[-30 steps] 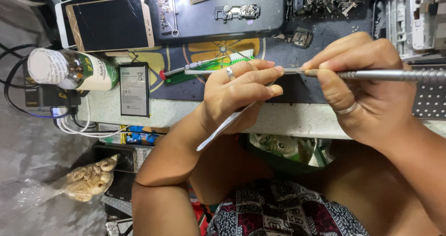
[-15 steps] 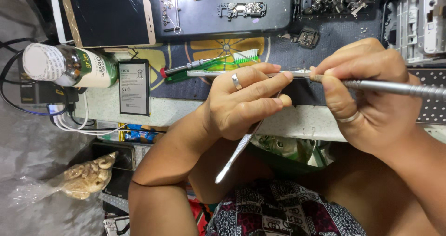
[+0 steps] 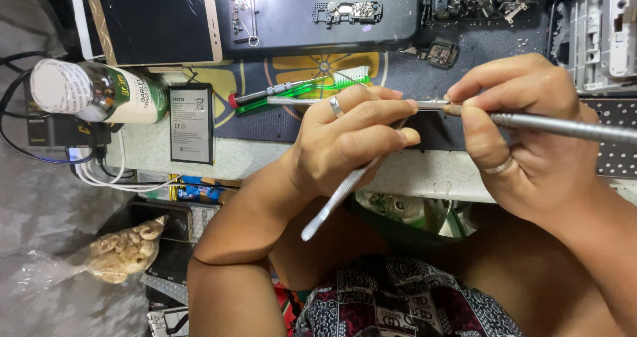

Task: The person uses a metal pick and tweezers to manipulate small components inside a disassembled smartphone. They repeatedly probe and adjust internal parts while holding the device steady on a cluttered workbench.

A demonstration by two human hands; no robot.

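My left hand, a ring on one finger, is closed around slim silver tweezers whose free end points down towards my lap. My right hand, also ringed, pinches a grey metal-handled tool whose shaft runs off to the right. The two hands meet fingertip to fingertip over the table's front edge. What lies at the tool's tip is hidden by my fingers. Just behind my left hand lie a green toothbrush and a red-capped screwdriver.
A gold-edged phone lies face up at the back left, beside a bottle lying on its side and a black flat battery. Small parts lie on a dark mat. White phone frames stand at the right. Cables and a snack bag are below left.
The tweezers' free end has swung downwards, steeper than before. Both hands have stayed together, shifting slightly to the right in the view.
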